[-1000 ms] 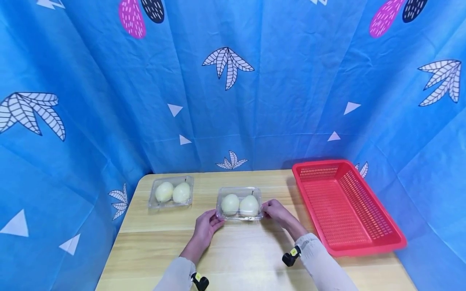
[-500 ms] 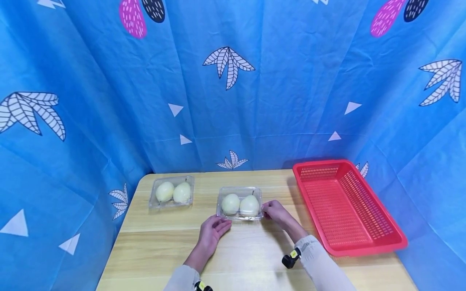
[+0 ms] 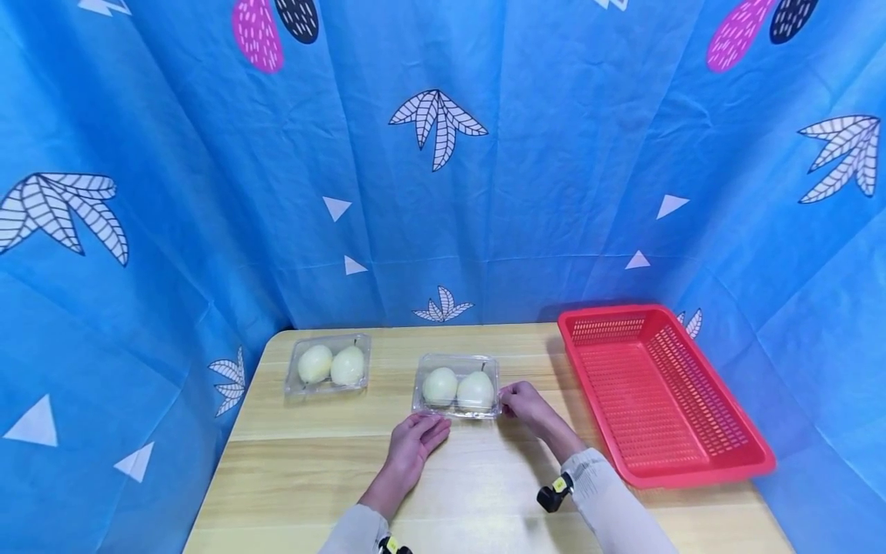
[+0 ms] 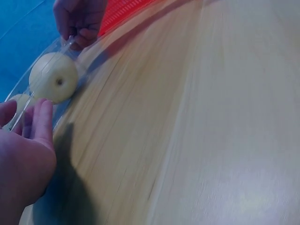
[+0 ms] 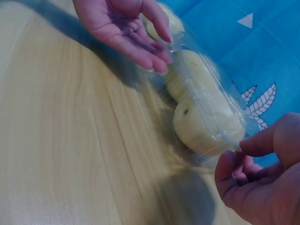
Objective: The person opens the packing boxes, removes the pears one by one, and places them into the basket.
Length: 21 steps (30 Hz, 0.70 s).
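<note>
A clear plastic clamshell box [image 3: 455, 363] sits at the middle of the table, its lid down over two pale yellow pears [image 3: 475, 391]. At the box's right end my right hand [image 3: 529, 408] pinches the rim corner between thumb and index finger, as the right wrist view [image 5: 262, 173] also shows. My left hand [image 3: 413, 448] is at the front edge, left of its middle. Its thumb tip touches the lid rim while the other fingers, fairly straight, lie below it in the right wrist view. The box's far side is hidden from both wrist views.
Another clear clamshell box [image 3: 294, 383] with two pears stands at the back left of the wooden table [image 3: 298, 462]. A red plastic basket [image 3: 640, 377] lies on the right side. Blue patterned curtain [image 3: 554, 154] surrounds the table at the back and sides.
My left hand has slid from the box's front left corner rightward along its front edge. My right hand stays at the right corner, and the box has hardly moved.
</note>
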Motion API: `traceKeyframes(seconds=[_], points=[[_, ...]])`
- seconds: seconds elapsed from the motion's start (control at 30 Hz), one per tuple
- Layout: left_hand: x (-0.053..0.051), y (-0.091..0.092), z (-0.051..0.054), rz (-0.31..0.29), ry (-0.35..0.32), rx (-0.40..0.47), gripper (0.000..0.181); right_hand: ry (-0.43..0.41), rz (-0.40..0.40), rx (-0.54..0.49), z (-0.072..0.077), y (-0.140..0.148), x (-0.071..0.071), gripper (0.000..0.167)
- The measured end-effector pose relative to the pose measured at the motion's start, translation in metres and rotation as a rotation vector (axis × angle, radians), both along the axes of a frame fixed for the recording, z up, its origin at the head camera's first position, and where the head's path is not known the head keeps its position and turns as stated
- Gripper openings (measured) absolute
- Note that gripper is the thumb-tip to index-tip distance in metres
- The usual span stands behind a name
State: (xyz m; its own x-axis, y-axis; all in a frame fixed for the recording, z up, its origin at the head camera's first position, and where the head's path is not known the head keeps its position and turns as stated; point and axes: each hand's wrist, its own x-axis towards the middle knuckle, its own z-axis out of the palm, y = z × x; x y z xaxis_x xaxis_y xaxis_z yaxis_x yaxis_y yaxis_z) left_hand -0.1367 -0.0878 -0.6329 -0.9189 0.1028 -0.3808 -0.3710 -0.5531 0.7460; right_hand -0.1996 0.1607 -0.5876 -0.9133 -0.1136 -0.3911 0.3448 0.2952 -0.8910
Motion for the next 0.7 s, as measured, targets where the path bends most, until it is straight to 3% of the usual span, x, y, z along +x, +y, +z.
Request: traceKeyframes(seconds=[0.2, 0.37, 0.5, 0.7], points=[[0.0, 0.014, 0.001, -0.036, -0.012, -0.01, 0.021, 0.009, -0.026, 0.008, 0.0, -0.001, 0.0, 0.016], [0.001, 0.025, 0.0, -0.018, -0.025, -0.02, 0.029, 0.019, -0.022, 0.011, 0.001, -0.002, 0.001, 0.014], [0.001, 0.032, 0.0, 0.001, -0.035, -0.018, 0.024, 0.017, -0.02, 0.013, 0.002, -0.002, 0.002, 0.014], [0.004, 0.044, 0.003, -0.012, -0.024, -0.034, 0.026, 0.024, -0.026, 0.027, 0.003, -0.002, 0.003, 0.014]])
